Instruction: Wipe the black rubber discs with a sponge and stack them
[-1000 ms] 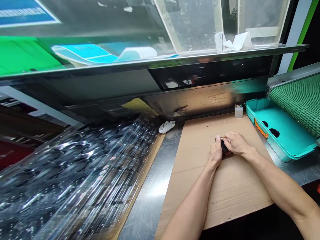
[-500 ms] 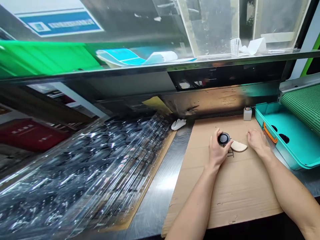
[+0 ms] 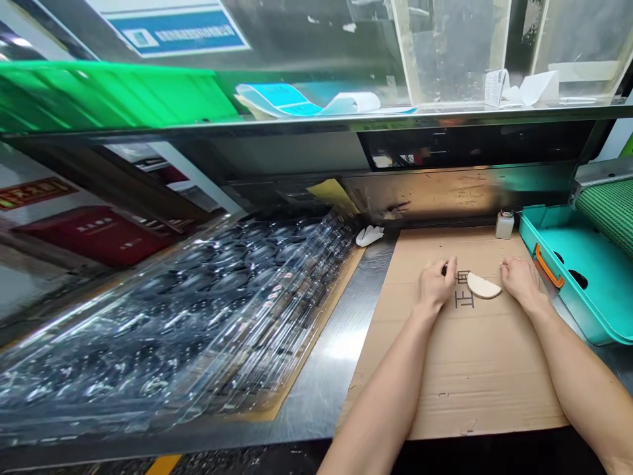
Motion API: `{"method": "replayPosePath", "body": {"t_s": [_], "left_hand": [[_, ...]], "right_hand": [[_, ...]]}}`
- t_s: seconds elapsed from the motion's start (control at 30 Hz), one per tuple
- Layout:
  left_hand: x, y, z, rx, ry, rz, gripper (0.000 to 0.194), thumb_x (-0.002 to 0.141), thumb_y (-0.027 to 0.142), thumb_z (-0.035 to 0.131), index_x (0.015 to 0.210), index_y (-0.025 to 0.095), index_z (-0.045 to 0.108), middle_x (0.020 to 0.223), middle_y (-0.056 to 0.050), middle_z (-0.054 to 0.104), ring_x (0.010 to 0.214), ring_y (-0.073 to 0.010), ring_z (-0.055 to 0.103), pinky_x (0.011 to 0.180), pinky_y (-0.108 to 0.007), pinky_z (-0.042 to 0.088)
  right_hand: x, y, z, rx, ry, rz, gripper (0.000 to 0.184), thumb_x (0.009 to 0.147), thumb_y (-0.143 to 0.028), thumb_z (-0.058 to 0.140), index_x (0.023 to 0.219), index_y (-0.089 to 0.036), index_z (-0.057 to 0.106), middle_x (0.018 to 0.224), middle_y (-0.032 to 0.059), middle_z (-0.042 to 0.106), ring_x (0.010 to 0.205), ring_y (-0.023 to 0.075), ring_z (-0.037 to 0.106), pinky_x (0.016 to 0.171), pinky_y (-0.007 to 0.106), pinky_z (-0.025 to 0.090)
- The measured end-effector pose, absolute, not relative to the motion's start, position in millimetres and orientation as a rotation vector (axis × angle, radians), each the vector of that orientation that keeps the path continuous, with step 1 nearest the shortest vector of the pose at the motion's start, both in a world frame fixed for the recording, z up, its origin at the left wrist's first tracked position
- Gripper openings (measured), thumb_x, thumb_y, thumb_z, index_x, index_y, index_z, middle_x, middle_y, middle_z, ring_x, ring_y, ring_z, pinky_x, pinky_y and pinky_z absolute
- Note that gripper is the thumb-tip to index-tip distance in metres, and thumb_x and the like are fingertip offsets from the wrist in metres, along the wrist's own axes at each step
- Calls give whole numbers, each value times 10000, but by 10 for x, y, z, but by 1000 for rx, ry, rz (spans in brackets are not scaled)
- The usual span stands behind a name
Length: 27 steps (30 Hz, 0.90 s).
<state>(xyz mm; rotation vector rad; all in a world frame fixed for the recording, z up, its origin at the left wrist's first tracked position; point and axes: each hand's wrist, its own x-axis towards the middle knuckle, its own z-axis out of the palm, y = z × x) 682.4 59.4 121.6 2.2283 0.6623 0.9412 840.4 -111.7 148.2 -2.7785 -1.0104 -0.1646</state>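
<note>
My left hand point(image 3: 434, 285) is closed above the cardboard sheet point(image 3: 445, 369). Only a dark bit of the small black round part point(image 3: 445, 269) shows between its thumb and fingers; the rest is hidden by the hand. Over the right side of the cardboard, my right hand point(image 3: 520, 282) has its fingers curled together. What it holds, if anything, is too small to make out. A cream half-round pad point(image 3: 483, 286) lies on the cardboard between the two hands, beside some black handwritten characters.
Stacked clear plastic trays point(image 3: 198, 310) with dark round parts fill the left. A turquoise bin point(image 3: 593, 310) with an orange handle stands right, below a green conveyor belt point(image 3: 610, 204). A small white bottle point(image 3: 504, 225) and a crumpled white piece point(image 3: 369, 235) sit behind.
My left hand has turned over, so the black part's round face no longer shows. The view has shifted left, and the pad stays on the cardboard.
</note>
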Motion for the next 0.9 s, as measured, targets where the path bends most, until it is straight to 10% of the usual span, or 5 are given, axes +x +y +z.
{"method": "replayPosePath", "body": {"t_s": [0.27,0.9], "left_hand": [[6741,1193,1076,2271,968,784,628,968,592,410,1364,127,559,1367,-201,591,1317,-333,475,1112,-479,341],[4896,639,1183,2570,339,294,648,773,432,721,1398,413,547,1428,-28,610,1315,-315,575,1120,-483,481]], "right_hand": [[8382,-1111,1430,-2734,-996,-154,295,998,-261,419,1067,-195,698,1157,112,696,1073,231,640,804,296,439],[8338,-1015,1304,-2534,-963,-23,326,996,-236,412,1128,-132,691,1196,171,657,1128,264,596,912,342,462]]}}
